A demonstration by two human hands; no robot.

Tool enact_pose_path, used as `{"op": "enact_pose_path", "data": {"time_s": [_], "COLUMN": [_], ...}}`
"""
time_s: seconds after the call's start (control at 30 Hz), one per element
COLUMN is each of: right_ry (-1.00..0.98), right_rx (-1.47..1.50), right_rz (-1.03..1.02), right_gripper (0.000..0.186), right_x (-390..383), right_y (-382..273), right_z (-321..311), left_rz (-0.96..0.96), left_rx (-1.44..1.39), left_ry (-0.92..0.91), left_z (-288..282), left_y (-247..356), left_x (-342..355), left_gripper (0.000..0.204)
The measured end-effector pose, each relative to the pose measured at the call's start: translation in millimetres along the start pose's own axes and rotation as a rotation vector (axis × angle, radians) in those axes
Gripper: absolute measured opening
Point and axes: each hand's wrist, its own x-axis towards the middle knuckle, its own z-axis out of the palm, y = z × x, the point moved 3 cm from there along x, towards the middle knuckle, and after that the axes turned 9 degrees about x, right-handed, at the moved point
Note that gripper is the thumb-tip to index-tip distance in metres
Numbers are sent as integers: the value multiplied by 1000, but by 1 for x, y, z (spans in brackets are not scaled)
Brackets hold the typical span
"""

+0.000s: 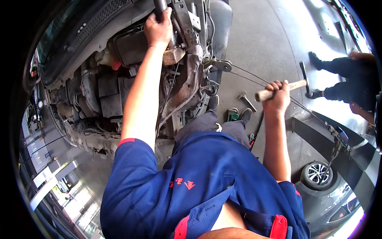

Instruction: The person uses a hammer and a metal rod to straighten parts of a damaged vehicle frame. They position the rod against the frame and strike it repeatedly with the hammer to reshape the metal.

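My left hand (pixel 158 30) grips a dark metal bar (pixel 161 6) standing over a worn block (pixel 173 56) on the front frame of the opened engine bay (pixel 115 95). My right hand (pixel 277 98) is wrapped round the pale wooden handle of a hammer (pixel 297 85), whose dark head points to the right. The hammer is raised beside a taut cable that runs from a metal pulley (pixel 223 65) on the car's frame down to a chain and clamp assembly (pixel 339 137) at the lower right.
A person's dark-trousered legs (pixel 344 75) stand at the right. A second hammer (pixel 246 101) and a green tool (pixel 232 115) lie on the floor by my feet. A dark steel beam (pixel 314 131) crosses the lower right, near a wheel (pixel 317 174). Another car shows at far left.
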Motion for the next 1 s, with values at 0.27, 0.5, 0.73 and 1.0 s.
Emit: {"op": "enact_pose_path", "data": {"time_s": [0.27, 0.5, 0.73, 1.0], "right_ry": [-445, 26, -334, -39], "right_rx": [-796, 13, -857, -315], "right_rz": [693, -71, 500, -16], "right_gripper": [25, 31, 19, 27], "right_x": [-94, -10, -83, -69], "right_y": [65, 2, 59, 72], "right_z": [46, 13, 53, 40], "left_rz": [62, 75, 40, 12], "left_rx": [78, 46, 7, -57], "left_ry": [27, 23, -42, -19], "left_z": [-7, -11, -3, -1], "left_y": [1, 6, -17, -12], "left_x": [-4, -1, 1, -1], "left_gripper": [47, 39, 39, 43]}}
